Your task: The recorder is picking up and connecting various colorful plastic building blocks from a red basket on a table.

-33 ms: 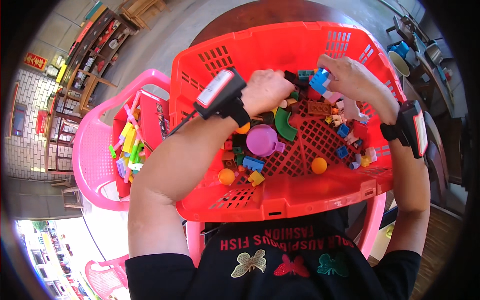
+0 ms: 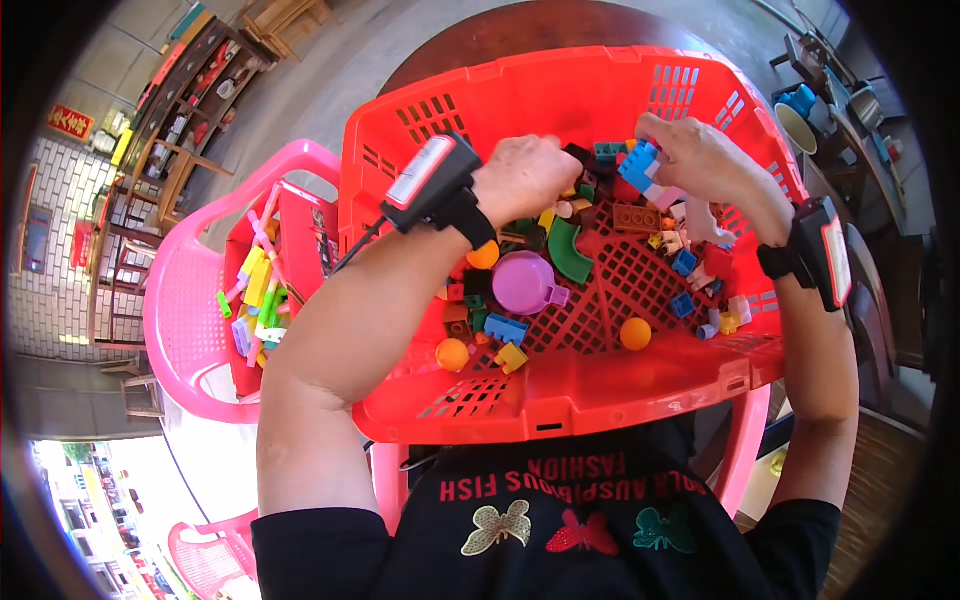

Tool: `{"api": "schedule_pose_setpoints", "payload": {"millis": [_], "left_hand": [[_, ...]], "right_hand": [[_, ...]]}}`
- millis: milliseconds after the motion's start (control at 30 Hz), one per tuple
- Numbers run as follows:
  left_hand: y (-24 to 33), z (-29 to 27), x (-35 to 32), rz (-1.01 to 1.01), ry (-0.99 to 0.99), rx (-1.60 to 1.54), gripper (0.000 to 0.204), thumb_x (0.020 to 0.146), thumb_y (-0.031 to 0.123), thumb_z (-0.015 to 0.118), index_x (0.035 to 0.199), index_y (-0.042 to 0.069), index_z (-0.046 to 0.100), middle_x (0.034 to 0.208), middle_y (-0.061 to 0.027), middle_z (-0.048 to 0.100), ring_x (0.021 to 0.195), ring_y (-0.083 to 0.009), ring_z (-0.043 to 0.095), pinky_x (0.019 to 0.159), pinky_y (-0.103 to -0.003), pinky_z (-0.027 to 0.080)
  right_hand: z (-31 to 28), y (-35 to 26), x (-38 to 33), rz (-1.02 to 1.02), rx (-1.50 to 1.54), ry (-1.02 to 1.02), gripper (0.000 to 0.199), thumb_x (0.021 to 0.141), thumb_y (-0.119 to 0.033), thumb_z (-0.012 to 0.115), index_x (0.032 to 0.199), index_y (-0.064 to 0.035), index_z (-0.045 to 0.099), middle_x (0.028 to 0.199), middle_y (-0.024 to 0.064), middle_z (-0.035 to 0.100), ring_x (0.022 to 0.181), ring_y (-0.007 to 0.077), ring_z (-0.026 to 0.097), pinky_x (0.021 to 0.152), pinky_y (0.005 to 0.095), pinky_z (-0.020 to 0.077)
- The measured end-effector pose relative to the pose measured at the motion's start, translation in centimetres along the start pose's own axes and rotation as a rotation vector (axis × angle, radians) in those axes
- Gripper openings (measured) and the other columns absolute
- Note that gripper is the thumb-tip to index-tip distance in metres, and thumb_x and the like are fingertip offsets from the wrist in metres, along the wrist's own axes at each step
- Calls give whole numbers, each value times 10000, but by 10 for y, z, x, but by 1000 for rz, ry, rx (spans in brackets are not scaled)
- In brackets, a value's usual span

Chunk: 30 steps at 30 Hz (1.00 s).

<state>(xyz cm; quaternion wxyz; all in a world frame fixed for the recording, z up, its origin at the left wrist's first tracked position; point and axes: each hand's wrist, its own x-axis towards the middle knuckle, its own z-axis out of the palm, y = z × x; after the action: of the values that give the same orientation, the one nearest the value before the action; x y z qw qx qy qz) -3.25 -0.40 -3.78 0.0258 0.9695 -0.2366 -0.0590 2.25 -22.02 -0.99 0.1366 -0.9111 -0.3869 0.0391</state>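
Observation:
Over the far right part of a red plastic basket point(image 2: 560, 85), my right hand point(image 2: 690, 155) grips a blue building block point(image 2: 638, 166) between thumb and fingers. A pale pink piece point(image 2: 668, 196) is just below that hand. My left hand point(image 2: 530, 178) is closed over the far left side, its knuckles up; whatever its fingers hold is hidden beneath it. Nearer to me lie a purple toy pot point(image 2: 523, 283) and a green curved block point(image 2: 568, 250). A brown block point(image 2: 637, 218) rests between the hands.
Loose blocks and orange balls point(image 2: 636, 334) are scattered over the basket's floor. To the left, a pink plastic chair point(image 2: 185, 290) carries a red box of colourful toy pieces point(image 2: 262, 285). A dark round table point(image 2: 520, 30) stands beyond the basket.
My left hand has shifted slightly left. The right hand keeps its grip on the blue building block, nearly in the same place.

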Motion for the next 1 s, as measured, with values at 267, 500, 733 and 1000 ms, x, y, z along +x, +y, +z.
{"api": "schedule_pose_setpoints", "payload": {"millis": [267,500,733,1000], "left_hand": [[-22,-18,0,-15,-8,-156,136,749,155,598,878,124,627,825,-113,572,886,-289,561,754,-411,453],[-2,-17,-11,102,155,-132,250,697,142,660,942,123,612,912,-107,506,922,-280,539,763,-394,462],[53,-24,-36,393,-541,-73,211,632,217,671,759,49,657,718,-110,628,718,-302,612,606,-401,492],[64,-18,-80,424,-329,73,82,639,105,609,673,31,617,665,-127,596,676,-286,610,566,-380,483]], "right_hand": [[16,9,1,38,-66,-141,359,690,-50,616,1017,-2,476,782,194,585,777,348,589,671,409,449],[-8,-1,7,75,54,-72,371,708,-71,620,1055,-19,499,827,179,606,835,326,603,702,399,462],[-17,-4,7,33,339,129,238,731,-59,613,945,5,530,735,57,502,690,143,484,656,290,416],[-21,3,5,-75,267,219,249,716,-88,632,931,-8,534,718,90,532,679,208,532,641,324,428]]}}
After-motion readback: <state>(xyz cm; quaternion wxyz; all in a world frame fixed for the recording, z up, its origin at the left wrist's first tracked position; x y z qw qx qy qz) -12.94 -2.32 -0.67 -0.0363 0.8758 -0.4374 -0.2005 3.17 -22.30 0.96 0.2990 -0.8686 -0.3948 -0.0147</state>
